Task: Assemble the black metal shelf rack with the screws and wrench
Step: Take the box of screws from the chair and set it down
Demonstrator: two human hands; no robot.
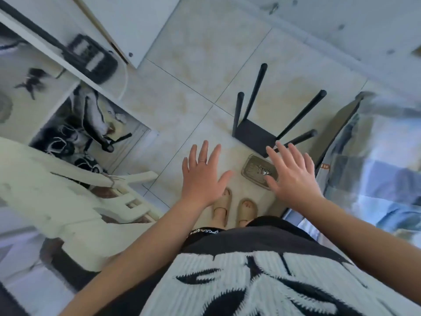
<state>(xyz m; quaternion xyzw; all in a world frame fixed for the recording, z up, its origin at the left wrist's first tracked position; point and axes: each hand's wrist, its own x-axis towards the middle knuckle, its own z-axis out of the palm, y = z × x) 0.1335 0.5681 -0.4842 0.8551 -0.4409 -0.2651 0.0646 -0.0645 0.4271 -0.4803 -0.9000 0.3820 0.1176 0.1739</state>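
The black metal shelf rack [255, 137] sits upside down on the pale tile floor [205, 65]. Its flat panel rests on the tiles and four round legs point up and splay outward. Just beside its near corner lies a clear plastic tray [251, 168] holding a small cluster of metal pieces [263, 171]. These are probably the screws, though they are too blurred to tell one from another.

Both hands are held out over the floor, palms down, fingers straight and spread, gripping nothing. The left hand [201, 176], with a thin ring [202, 161] on one finger, hovers over bare tile to the left of the tray. The right hand [293, 176] overlaps the tray's right edge and the rack's near corner in the view. Whether it touches either cannot be told.

Below the hands, two feet in beige slippers [222, 206] stand on the tiles, close to the tray. A white plastic chair [68, 201] stands to the left, and a bed with a blue patchwork quilt [376, 167] lies to the right. Dark shoes [59, 142] are tucked under white furniture at the upper left.
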